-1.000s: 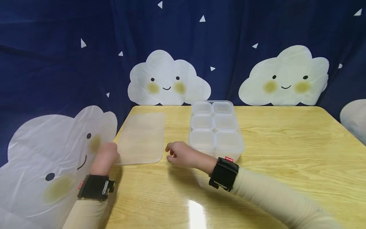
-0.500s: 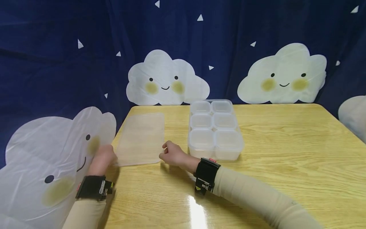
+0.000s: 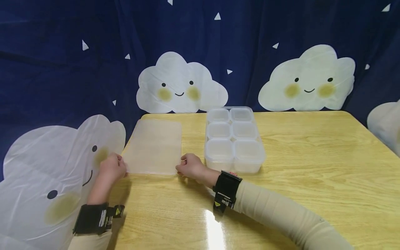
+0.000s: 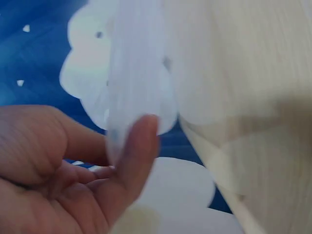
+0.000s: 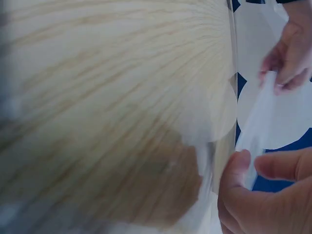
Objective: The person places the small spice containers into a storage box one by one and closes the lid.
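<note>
A flat, translucent plastic lid [image 3: 153, 147] is held over the left part of the table. My left hand [image 3: 111, 168] pinches its near left corner; in the left wrist view the thumb lies on one side of the lid [image 4: 139, 63]. At the near right corner, my right hand [image 3: 192, 167] pinches the edge between thumb and forefinger. The right wrist view shows the lid [image 5: 258, 117] edge-on, stretched between both hands.
Right of the lid stands a clear plastic bin [image 3: 232, 170] holding several small translucent boxes [image 3: 220, 150] in two columns. The wooden table [image 3: 315, 180] ends at its left edge beside my left hand. A blue cloud-patterned curtain [image 3: 243, 41] hangs behind.
My right hand has moved left from beside the bin and taken the lid's near right corner. The lid's near edge has risen slightly, with the left hand still at its corner.
</note>
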A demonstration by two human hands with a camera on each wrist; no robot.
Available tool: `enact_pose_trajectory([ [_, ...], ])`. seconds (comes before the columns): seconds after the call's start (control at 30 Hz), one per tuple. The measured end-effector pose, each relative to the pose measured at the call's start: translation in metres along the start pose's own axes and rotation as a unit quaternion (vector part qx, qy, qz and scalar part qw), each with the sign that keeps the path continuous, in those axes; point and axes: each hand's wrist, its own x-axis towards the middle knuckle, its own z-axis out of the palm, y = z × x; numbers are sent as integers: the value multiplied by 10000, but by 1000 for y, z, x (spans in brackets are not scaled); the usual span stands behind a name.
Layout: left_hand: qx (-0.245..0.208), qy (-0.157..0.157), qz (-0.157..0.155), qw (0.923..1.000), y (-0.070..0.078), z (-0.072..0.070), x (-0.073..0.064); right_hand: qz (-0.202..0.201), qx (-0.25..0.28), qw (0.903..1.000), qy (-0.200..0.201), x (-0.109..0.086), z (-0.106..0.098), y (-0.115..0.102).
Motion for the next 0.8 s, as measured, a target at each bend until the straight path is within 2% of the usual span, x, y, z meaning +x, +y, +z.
enact_pose_trajectory([
  [0.07, -579, 218, -123, 9980, 8, -3, -9, 33, 112, 9998, 130, 0, 1, 1],
  [0.17, -1363, 558, -5, 9891, 21, -9, -22, 41, 232, 9994, 235, -1, 1, 3],
  [0.23, -1626, 949, 158, 9820, 33, -13, -29, 22, 303, 9994, 177, -1, 0, 4],
  [0.3, -1763, 1471, 333, 9727, 46, -15, -35, 6, 373, 9993, 15, -2, -2, 5],
  [0.37, -1763, 2112, 594, 9596, 61, -15, -40, -91, 302, 9992, -248, -5, -4, 5],
  [0.43, -1760, 2682, 988, 9420, 76, -13, -43, -294, 33, 9981, -548, -10, -7, 4],
  [0.5, -1705, 3079, 1457, 9246, 90, -9, -46, -531, -333, 9948, -797, -17, -13, -1],
  [0.6, -1493, 3442, 2099, 9029, 109, -5, -49, -977, -612, 9884, -986, -26, -25, -12],
  [0.67, -1315, 3598, 2460, 8903, 119, 0, -51, -1189, -406, 9871, -990, -32, -35, -22],
  [0.8, -760, 3851, 3119, 8652, 140, 9, -57, -1404, 755, 9836, -842, -38, -59, -42],
])
